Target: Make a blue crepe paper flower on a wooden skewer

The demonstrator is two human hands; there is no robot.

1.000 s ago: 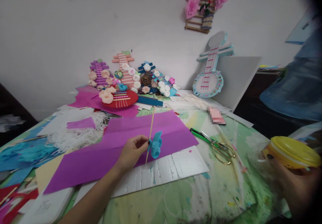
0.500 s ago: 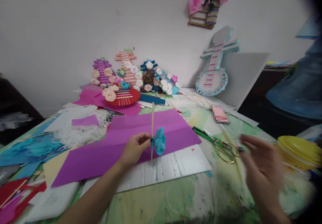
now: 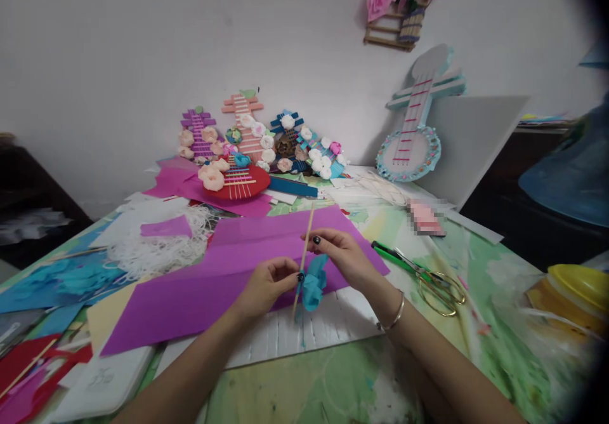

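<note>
A thin wooden stick [image 3: 308, 226] stands slightly tilted above the white board [image 3: 328, 329]. Crumpled blue crepe paper [image 3: 314, 284] sits against its lower part, on the right side. My left hand [image 3: 269, 287] pinches the stick and the paper's edge between thumb and fingers. My right hand [image 3: 345, 256] is higher up, its fingertips closed at the stick just above the blue paper; the exact contact is partly hidden. Beneath both hands lies a large purple sheet [image 3: 181, 297], overlapping the white board with its glue-like ridges.
Gold-handled scissors [image 3: 440, 291] and a green cutter [image 3: 390, 256] lie to the right, near a yellow-lidded tub [image 3: 580, 284]. White shredded strands [image 3: 157, 252] and blue paper pieces [image 3: 71, 278] are at left. Flower-decorated instrument models [image 3: 242, 132] lean against the wall.
My right hand has come from beside the scissors to the stick. The stick now tilts more, its top toward the right. A slim pinkish item now lies right of the scissors.
</note>
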